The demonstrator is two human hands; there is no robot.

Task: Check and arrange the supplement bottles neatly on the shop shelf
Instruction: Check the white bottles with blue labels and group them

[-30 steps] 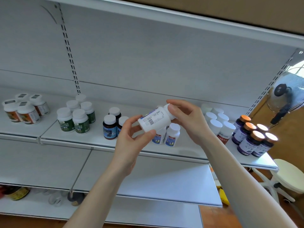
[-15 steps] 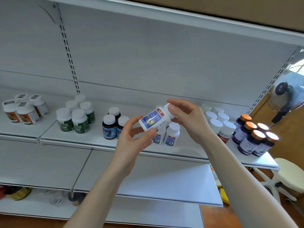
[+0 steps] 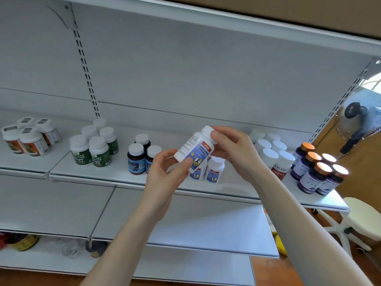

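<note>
We have the white bottle (image 3: pixel 194 148) lifted off the shelf (image 3: pixel 115 172), tilted with its cap up to the right and its blue label facing us. It sits just in front of its two matching bottles (image 3: pixel 215 170). Our left hand (image 3: pixel 162 178) pinches the base between thumb and curled fingers; our right hand (image 3: pixel 237 155) curls round the cap end. This looks like the checking step. Next we would likely stand it upright beside its pair, label forward, without knocking them. The shelf carries other clusters: green-labelled bottles (image 3: pixel 90 151) to the left, orange-capped bottles (image 3: pixel 317 170) at the right end. Beyond them stand a fan (image 3: pixel 354 120) and a pale stool (image 3: pixel 362 215).
</note>
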